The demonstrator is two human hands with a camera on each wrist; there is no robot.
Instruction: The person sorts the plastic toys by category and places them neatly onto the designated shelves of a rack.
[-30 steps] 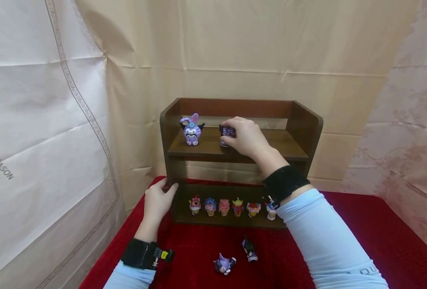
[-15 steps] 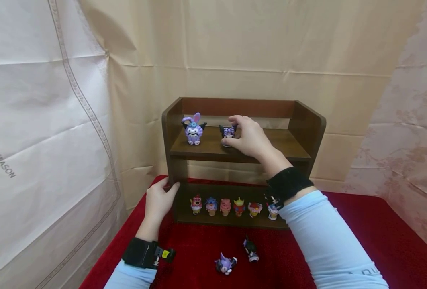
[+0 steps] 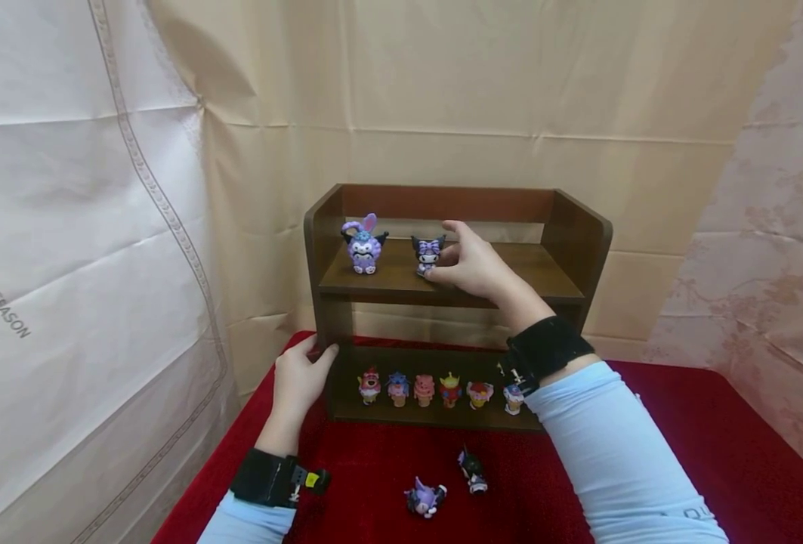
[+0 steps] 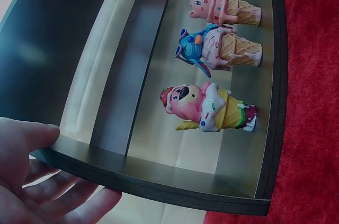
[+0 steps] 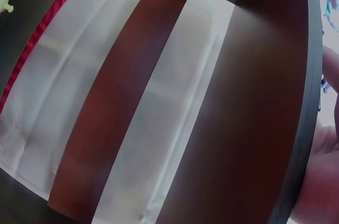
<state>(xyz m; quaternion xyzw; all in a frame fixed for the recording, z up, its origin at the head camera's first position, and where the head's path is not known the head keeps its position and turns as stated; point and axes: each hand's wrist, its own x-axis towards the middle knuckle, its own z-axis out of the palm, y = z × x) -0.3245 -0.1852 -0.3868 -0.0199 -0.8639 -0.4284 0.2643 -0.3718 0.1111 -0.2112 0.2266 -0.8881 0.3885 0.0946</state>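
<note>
On the upper board of a brown two-tier shelf [image 3: 578, 249] stands a small black-and-purple figurine [image 3: 428, 249] with a bow, upright and facing forward. My right hand [image 3: 476, 264] is just to its right, fingers spread away and the thumb tip right at its base. To the left stands a purple rabbit-eared figurine [image 3: 363, 248]. My left hand [image 3: 299, 378] grips the shelf's left side panel [image 4: 153, 179], thumb inside and fingers outside. In the right wrist view the shelf board covers most of the right hand [image 5: 320, 176].
Several ice-cream-cone figurines line the lower board, a pink bear [image 4: 188, 102] leftmost. On the red cloth [image 3: 374, 468] in front lie a purple figurine [image 3: 424, 497] and a dark figurine [image 3: 472, 470]. A beige curtain [image 3: 442, 91] hangs behind the shelf.
My right hand has loosened from the black-and-purple figurine, its fingers lifting off to the right and uncovering it. The figurine stays in place. My left hand keeps its hold on the panel.
</note>
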